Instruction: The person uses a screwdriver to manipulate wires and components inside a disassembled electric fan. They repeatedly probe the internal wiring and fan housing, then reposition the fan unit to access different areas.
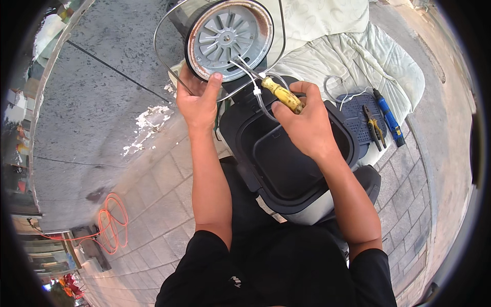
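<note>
In the head view my left hand (198, 100) grips the lower rim of a round metal housing (211, 33) with a slotted centre and rusty inner edge. A bent metal loop (283, 36) runs around it. My right hand (306, 117) is closed on a yellow-handled screwdriver (279, 92), its shaft pointing up into the housing's lower part, where white wires (244, 70) come out. These wires hang beside the screwdriver with a small white connector or tie on them. Below both hands is a black appliance body (276, 163) with an open, rounded-square cavity.
A pale quilted pad (388, 56) lies behind the appliance. At right are a dark perforated tray (355, 128), yellow-black pliers (374, 126) and a blue cylindrical tool (387, 115). Grey paving (158, 215) surrounds them, with a coiled orange cord (110, 217) at lower left.
</note>
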The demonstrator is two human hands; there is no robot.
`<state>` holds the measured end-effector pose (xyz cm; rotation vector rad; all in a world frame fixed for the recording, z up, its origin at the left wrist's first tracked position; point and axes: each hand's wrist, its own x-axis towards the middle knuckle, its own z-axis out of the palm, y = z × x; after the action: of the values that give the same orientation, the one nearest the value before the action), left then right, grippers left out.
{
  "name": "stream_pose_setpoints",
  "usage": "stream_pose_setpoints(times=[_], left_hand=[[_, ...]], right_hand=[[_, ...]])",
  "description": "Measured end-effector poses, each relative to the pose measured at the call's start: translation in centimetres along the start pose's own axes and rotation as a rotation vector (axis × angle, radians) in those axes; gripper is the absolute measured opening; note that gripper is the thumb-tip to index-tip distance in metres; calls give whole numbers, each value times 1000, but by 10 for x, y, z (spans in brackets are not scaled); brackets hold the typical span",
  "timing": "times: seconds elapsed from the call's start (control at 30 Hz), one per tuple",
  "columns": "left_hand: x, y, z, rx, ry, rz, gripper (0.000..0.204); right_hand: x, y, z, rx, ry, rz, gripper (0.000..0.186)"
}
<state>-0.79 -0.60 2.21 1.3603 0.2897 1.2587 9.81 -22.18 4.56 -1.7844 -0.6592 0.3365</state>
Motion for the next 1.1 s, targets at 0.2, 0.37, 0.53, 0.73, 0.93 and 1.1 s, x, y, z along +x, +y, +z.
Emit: stream_pose_setpoints(times=[0.2,0.37,0.53,0.73,0.93,1.1], left_hand=[[3,-2,-1,15,-8,16,69],[1,-2,0,14,10,2,69],[1,0,-1,38,2,19,69],[0,2,0,44,22,-12,70],[1,2,1,33,5,28,70],[1,3,-1,30,-6,14,71]], right_hand=[[-6,-1,-8,-208,-32,-175,42],[11,-10,-22,420,-313,566,54],[-8,-3,-8,-330,-14,-315,44],[10,-10,-22,299,-294,400,47],[-1,4,-9,-322,-30,-237,49],[6,6,-8,-57,-199,5,47]])
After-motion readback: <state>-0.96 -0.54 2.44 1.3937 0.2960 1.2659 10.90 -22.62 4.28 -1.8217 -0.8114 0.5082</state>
